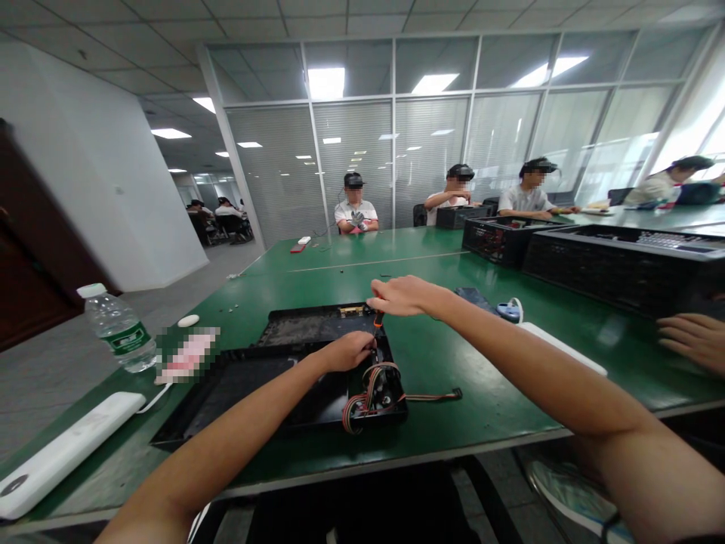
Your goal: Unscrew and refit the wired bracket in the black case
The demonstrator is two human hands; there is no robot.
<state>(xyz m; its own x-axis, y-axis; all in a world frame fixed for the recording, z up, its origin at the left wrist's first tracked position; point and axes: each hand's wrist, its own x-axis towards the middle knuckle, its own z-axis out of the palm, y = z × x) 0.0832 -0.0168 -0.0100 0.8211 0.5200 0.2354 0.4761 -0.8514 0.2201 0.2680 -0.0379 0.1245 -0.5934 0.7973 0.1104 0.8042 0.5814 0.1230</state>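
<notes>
A black opened device chassis (294, 370) lies on the green table (442, 363) in front of me. A bundle of striped ribbon cables (368, 389) curls at its right front corner. My right hand (399, 295) is closed on the top of an orange-handled screwdriver (377, 320) that stands upright over the chassis. My left hand (348, 351) is closed near the screwdriver's lower end, fingers pinched at the shaft.
A water bottle (118, 329), a white power bank (62, 453) and a blurred pink item (186, 355) lie at the left. Black crates (623, 264) stand at the right. Another person's hand (694, 340) rests at the right edge. Several people sit at the far side.
</notes>
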